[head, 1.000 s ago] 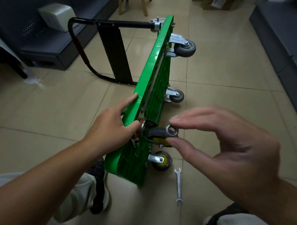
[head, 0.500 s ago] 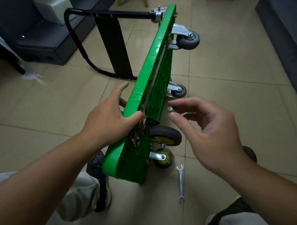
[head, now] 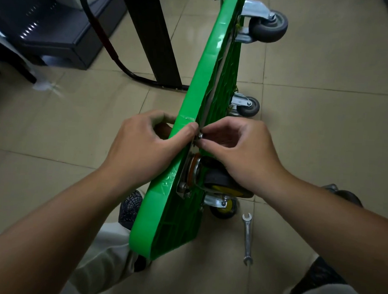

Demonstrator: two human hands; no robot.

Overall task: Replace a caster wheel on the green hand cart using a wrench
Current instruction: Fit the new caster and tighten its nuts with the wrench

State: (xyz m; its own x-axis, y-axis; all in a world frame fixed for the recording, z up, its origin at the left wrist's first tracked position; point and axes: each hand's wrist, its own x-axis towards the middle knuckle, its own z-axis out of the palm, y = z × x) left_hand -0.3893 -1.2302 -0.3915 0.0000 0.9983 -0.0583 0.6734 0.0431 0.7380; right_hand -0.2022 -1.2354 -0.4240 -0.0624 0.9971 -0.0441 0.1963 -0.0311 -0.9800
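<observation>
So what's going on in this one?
A person has the green hand cart tipped on its edge. The left hand grips its upper rim while the right hand pinches a small metal fastener at the mounting plate of the black-and-yellow caster. The wrench lies unused on the floor.

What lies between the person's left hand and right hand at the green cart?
In the head view, the upturned green plastic cart deck stands between the left hand and right hand, with a small silver fastener pinched by the right one.
</observation>
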